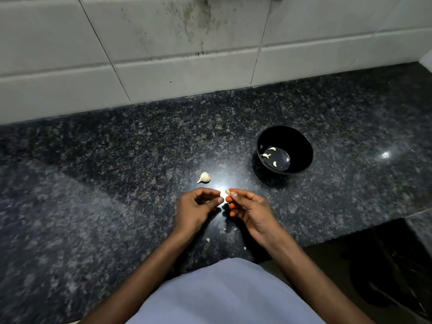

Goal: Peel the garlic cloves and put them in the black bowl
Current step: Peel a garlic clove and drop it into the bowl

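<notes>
Between the two hands, just above the counter (117, 183), a single garlic clove (227, 192) is pinched at the fingertips. Thumb and forefinger of the right hand (249, 210) curl round the clove itself, the other fingers loosely bent below. Those of the left hand (196, 206) close on a pale bit at the clove's left side, probably loosened skin, though glare from a bright reflection on the stone makes that hard to tell. Just beyond the left hand lies the remaining part of the garlic bulb (204, 177), resting on the dark speckled granite. Farther right and well apart from the hands stands the black bowl (301, 139), with a few peeled cloves (266, 155) in its bottom. Small white scraps of peel (207, 240) lie near the wrists. White wall tiles (163, 47) rise behind.
</notes>
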